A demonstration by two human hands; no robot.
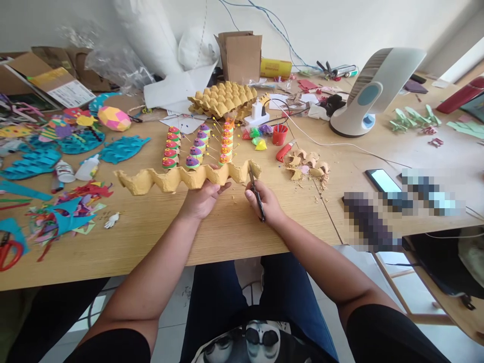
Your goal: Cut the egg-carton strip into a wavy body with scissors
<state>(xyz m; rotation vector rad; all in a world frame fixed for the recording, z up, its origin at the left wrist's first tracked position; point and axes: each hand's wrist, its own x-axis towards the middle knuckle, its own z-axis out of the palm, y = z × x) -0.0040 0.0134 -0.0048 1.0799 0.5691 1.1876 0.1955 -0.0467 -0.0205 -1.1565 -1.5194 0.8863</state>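
My left hand (pixel 204 197) grips a long yellow strip of egg carton (pixel 174 179) from below, holding it just above the wooden table (pixel 227 227). My right hand (pixel 264 201) is closed on black-handled scissors (pixel 256 194), whose blades meet the strip's right end. Behind the strip stand rows of small painted carton cups with pins (pixel 198 146).
Carton scraps (pixel 308 166) lie to the right, with a phone (pixel 381 180) beyond them. A white fan (pixel 372 91), a red cup (pixel 280 134), stacked egg trays (pixel 223 98), glue bottles (pixel 86 169), coloured paper cut-outs (pixel 68 209) and red scissors (pixel 9 252) crowd the table.
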